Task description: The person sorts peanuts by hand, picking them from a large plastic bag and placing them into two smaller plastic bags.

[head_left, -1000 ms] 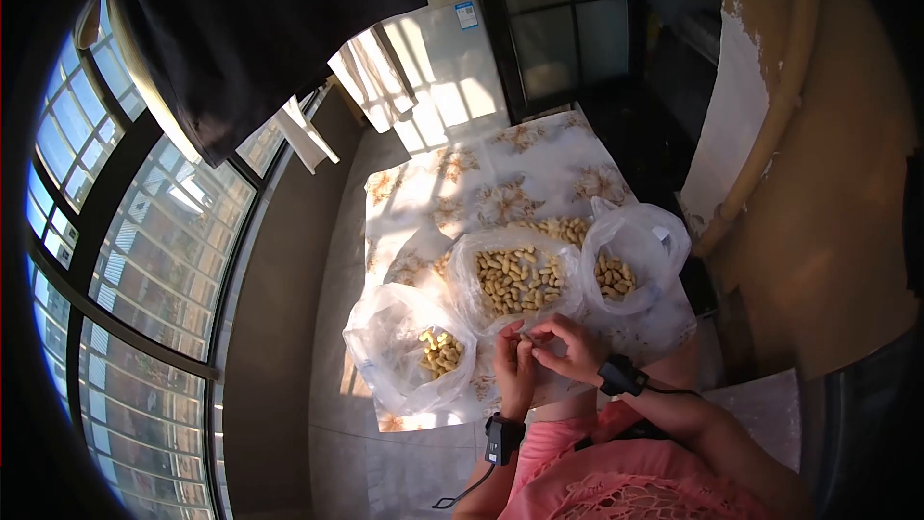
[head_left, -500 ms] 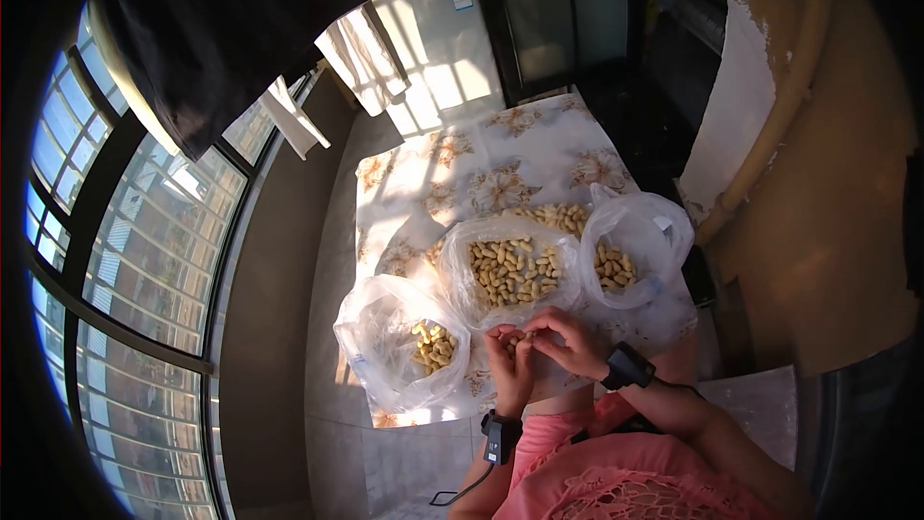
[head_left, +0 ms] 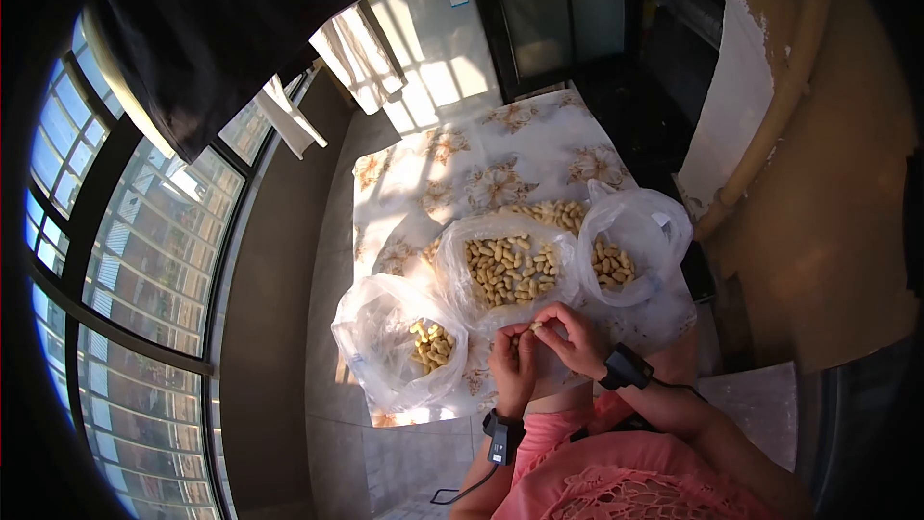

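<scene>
Close together at the table's near edge are my two hands. My left hand is closed, and peanuts show between its curled fingers and thumb. With thumb and fingertips my right hand pinches a small pale peanut just beside the left hand. Beyond them lies an open clear plastic bag holding many peanuts. A second plastic bag, on the left, has a smaller heap of peanuts. The third bag, at the right, contains some peanuts too.
More peanuts lie behind the middle bag on the flowered tablecloth. Barred windows run along the left. Dark clothing hangs at upper left, and a pipe runs along the right wall.
My hands have come slightly apart. The right one has drawn the pinched peanut a little up and right, while the left has turned slightly. The bags stay in place.
</scene>
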`<state>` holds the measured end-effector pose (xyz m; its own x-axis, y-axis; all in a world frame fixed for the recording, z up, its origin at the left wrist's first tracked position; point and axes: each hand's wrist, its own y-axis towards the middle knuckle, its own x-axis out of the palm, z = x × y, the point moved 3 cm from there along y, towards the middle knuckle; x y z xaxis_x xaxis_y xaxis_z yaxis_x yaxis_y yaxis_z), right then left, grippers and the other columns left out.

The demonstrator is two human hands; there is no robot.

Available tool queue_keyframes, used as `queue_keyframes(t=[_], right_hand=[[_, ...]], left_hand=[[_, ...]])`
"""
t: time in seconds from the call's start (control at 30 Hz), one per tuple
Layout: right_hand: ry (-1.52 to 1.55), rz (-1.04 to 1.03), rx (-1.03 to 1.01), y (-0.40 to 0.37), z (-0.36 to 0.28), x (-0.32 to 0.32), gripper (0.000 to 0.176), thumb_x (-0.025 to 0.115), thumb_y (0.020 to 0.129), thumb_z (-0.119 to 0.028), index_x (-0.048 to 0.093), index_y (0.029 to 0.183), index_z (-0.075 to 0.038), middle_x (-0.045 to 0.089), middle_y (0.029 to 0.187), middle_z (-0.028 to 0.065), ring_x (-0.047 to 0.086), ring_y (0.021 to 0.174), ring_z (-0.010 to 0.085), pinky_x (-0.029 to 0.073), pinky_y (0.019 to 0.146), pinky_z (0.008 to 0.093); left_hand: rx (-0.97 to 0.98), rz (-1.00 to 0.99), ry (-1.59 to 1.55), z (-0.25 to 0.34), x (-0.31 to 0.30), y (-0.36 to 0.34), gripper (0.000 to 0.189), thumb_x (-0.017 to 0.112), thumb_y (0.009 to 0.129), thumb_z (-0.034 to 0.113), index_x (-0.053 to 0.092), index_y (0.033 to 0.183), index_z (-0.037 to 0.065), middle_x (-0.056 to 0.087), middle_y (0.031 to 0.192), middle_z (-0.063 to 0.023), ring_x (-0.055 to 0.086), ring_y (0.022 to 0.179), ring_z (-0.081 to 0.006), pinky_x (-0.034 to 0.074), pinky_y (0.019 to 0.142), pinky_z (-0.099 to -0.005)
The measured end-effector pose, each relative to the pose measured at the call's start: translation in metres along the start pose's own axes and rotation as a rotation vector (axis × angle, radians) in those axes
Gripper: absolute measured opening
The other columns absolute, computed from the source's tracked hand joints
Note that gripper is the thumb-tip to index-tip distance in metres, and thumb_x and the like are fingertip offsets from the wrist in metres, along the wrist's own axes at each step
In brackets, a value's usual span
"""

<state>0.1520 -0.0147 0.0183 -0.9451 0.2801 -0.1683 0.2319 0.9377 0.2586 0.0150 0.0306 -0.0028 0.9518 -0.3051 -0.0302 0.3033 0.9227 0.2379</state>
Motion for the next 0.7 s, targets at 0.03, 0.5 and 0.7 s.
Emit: queue_keyframes(t=[0.03,0.5,0.7], right_hand=[[0.000,0.000,0.000,0.000,0.000,0.001,0.015,0.063,0.096,-0.010,0.056,0.107,-0.001,0.065,0.100,0.0081,0.064,0.092,0.0180,0.050,0.083,0.0299],[0.017,0.014,0.008,-0.002,0.001,0.001,0.014,0.063,0.097,-0.009,0.057,0.107,-0.001,0.067,0.103,0.0085,0.066,0.094,0.0151,0.052,0.082,0.0290],[-0.046,0.073,-0.058,0.000,0.000,0.001,0.015,0.067,0.093,-0.012,0.060,0.103,-0.003,0.069,0.093,0.0106,0.069,0.083,0.0220,0.053,0.071,0.0315]], left_hand=[[0.006,0.007,-0.008,0.000,0.001,0.000,0.011,0.060,0.100,0.008,0.059,0.107,-0.001,0.067,0.090,-0.0057,0.060,0.080,-0.0082,0.049,0.071,-0.0236],[0.052,-0.006,0.201,0.000,-0.005,-0.002,0.023,0.055,0.103,0.019,0.055,0.087,0.002,0.053,0.071,-0.0013,0.046,0.067,-0.0097,0.042,0.061,-0.0278],[0.044,0.033,0.139,-0.004,-0.004,-0.004,0.022,0.064,0.098,0.018,0.055,0.086,0.002,0.054,0.064,-0.0054,0.047,0.056,-0.0125,0.041,0.053,-0.0292]])
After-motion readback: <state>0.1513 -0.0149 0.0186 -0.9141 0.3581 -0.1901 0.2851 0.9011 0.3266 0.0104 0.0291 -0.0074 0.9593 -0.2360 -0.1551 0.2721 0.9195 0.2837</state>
